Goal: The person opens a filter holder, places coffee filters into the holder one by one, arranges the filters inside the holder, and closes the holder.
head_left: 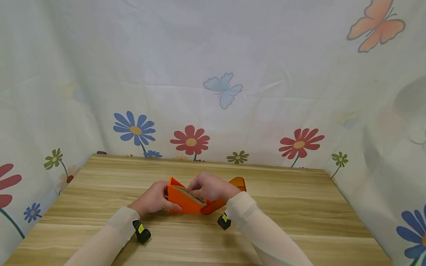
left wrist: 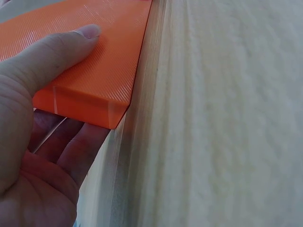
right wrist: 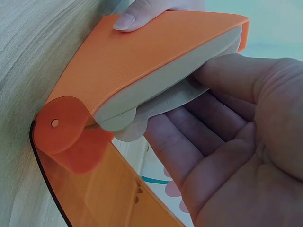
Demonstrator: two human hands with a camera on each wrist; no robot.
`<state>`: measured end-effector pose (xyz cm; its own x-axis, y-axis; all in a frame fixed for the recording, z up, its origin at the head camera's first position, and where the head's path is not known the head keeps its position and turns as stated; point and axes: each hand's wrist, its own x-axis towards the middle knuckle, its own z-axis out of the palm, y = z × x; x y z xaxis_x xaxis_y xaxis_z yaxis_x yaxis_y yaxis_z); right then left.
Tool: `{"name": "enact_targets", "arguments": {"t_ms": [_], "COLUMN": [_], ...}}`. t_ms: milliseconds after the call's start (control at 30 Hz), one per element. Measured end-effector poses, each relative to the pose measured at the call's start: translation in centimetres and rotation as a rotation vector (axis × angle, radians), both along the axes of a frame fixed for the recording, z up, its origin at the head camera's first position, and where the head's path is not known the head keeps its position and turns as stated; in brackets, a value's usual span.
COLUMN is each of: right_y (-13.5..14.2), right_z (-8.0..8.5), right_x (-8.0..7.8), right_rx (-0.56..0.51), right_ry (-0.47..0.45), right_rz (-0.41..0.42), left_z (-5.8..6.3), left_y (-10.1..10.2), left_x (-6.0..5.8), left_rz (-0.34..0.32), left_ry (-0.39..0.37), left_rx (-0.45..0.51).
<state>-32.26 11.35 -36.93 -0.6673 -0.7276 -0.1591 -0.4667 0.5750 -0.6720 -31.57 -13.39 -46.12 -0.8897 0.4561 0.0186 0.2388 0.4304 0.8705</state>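
An orange plastic case [head_left: 184, 201] stands on edge on the table. Its translucent orange lid [head_left: 237, 182] swings open on a round hinge [right wrist: 61, 125] at the lower right end. My left hand [head_left: 154, 198] grips the case's left end, thumb pressed on the near face and fingers behind it. Inside the case sit thin greyish-beige tabbed sheets [right wrist: 170, 73], perhaps dividers. At the open top, my right hand [head_left: 213, 187] pinches the sheets, with its thumb on one side and its fingers on the other. How deep they reach into the case is hidden.
The wood-grain table [head_left: 284, 228] lies under both hands. A white curtain [head_left: 269, 67] printed with flowers and butterflies hangs behind it and along both sides. Small black cameras [head_left: 141, 232] are worn at the wrists.
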Motion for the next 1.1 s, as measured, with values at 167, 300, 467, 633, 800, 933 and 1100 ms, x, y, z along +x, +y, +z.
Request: {"name": "enact_targets", "arguments": {"t_ms": [167, 300, 467, 633, 800, 933, 1100], "right_y": [0.04, 0.17, 0.29, 0.26, 0.16, 0.17, 0.15], "right_z": [0.05, 0.14, 0.31, 0.26, 0.04, 0.02, 0.12], "right_x": [0.03, 0.07, 0.09, 0.12, 0.18, 0.27, 0.41], "right_rx": [-0.002, -0.007, -0.033, -0.045, -0.057, -0.059, -0.057], "right_ry": [-0.016, -0.037, -0.105, -0.136, -0.11, -0.104, -0.112], "right_rz": [0.001, -0.023, -0.074, -0.113, -0.087, -0.071, -0.076], "left_z": [0.09, 0.06, 0.02, -0.02, -0.14, -0.23, -0.27], "left_y": [0.03, 0.02, 0.02, 0.02, -0.01, -0.06, -0.08], "left_x": [0.09, 0.11, 0.12, 0.06, 0.02, -0.05, -0.11], "left_rz": [0.001, -0.006, -0.011, -0.005, -0.002, 0.001, 0.002], "left_ry": [0.009, 0.017, 0.016, 0.017, 0.016, 0.009, -0.002], "left_rx": [-0.003, 0.003, 0.012, 0.009, 0.008, 0.008, 0.005]}}
